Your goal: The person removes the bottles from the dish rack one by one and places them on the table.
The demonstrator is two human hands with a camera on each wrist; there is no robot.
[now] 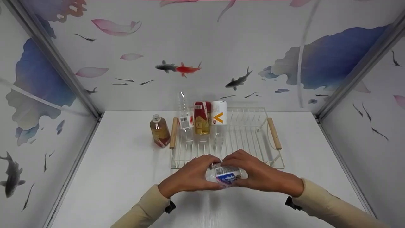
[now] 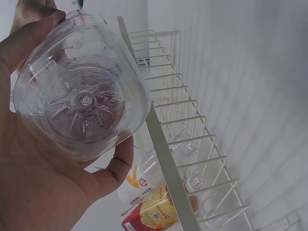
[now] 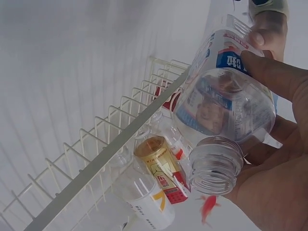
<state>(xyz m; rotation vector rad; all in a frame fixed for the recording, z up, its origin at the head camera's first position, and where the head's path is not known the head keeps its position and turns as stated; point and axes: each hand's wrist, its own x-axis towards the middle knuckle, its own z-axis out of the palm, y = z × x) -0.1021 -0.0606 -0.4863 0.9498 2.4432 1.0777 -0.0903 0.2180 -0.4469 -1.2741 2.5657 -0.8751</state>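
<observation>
While one rack [image 1: 274, 133] holds three bottles [image 1: 202, 118] and one brown-labelled bottle [image 1: 160, 133] stands alongside, both hands [image 1: 193, 174] [image 1: 261, 173] grip one clear bottle [image 1: 227, 175].

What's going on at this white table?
Someone's left hand grips the base end of a clear plastic bottle with a blue-and-white label; their right hand holds the uncapped end. Beyond, three labelled plastic bottles sit in a cream wire rack with wooden handles, and an amber-and-red bottle stands left of the rack.
</observation>
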